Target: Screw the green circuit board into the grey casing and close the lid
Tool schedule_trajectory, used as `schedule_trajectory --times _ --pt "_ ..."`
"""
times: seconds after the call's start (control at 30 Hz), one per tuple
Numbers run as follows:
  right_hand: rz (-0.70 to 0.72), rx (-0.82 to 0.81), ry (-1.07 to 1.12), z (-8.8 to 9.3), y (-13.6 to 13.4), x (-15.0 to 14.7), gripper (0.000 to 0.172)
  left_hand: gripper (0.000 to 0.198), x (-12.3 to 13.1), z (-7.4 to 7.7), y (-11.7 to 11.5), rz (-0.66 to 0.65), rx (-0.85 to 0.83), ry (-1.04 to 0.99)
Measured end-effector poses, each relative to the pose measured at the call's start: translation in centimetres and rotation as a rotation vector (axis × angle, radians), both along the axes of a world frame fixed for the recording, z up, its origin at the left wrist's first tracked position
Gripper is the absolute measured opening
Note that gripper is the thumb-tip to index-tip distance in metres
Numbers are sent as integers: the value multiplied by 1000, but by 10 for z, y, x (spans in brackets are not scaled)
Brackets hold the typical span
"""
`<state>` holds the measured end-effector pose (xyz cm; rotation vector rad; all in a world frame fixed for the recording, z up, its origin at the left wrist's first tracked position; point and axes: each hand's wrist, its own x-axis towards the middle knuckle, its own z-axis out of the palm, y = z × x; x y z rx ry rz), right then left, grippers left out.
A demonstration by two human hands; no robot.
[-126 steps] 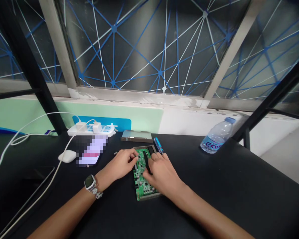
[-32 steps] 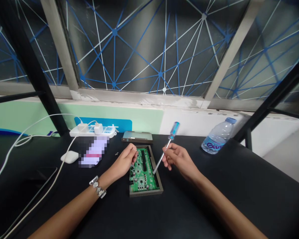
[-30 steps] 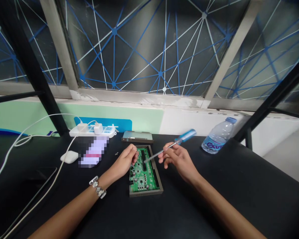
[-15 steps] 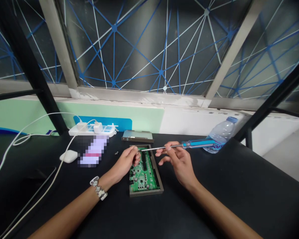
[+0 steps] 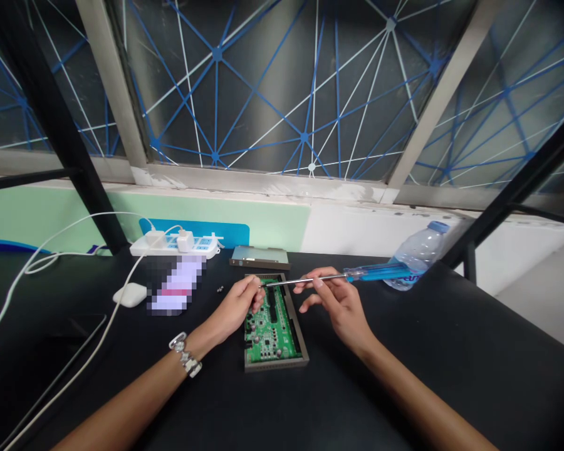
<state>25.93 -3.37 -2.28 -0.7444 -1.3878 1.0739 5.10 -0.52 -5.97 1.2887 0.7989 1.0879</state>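
A green circuit board lies in a grey metal casing on the black table. My left hand rests at the board's top left corner, its fingers pinched together, and whatever lies between them is hidden. My right hand is shut on a blue-handled screwdriver. The screwdriver lies almost level, and its steel shaft reaches across to the left fingertips.
Behind the board lie a flat metal drive and tiny screws. Further left are a power strip with white cables, a blurred phone and a white earbud case. A water bottle stands at the right.
The screwdriver has swung from nearly upright to almost level, its tip now at the left fingertips by the board's top left corner. The left hand has barely moved.
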Motion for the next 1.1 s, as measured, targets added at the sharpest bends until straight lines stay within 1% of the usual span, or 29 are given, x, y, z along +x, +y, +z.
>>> schedule_trajectory --times 0.23,0.37,0.47,0.6,0.67,0.73,0.87,0.97,1.1 --pt "44 57 -36 4 -1 -1 13 38 1 -1 -2 -33 -54 -25" --pt "33 127 -60 10 6 -2 12 39 1 1 -1 -11 -41 -6" --pt "25 187 -164 25 19 -3 15 39 -1 3 1 66 4 91" --pt "-7 202 -400 48 47 -8 21 35 -9 6 3 214 174 319" --pt "0 192 -529 53 60 -14 21 34 -12 9 2 248 249 446" --pt "4 204 -634 53 71 -20 19 33 -13 12 0 248 297 535" --pt "-24 261 -762 42 83 -28 16 29 -13 17 -3 224 363 607" --pt "-34 283 -799 34 86 -29 15 27 -13 16 -3 218 406 638" --pt "-24 273 -788 30 88 -28 15 28 -14 15 -3 214 416 675"
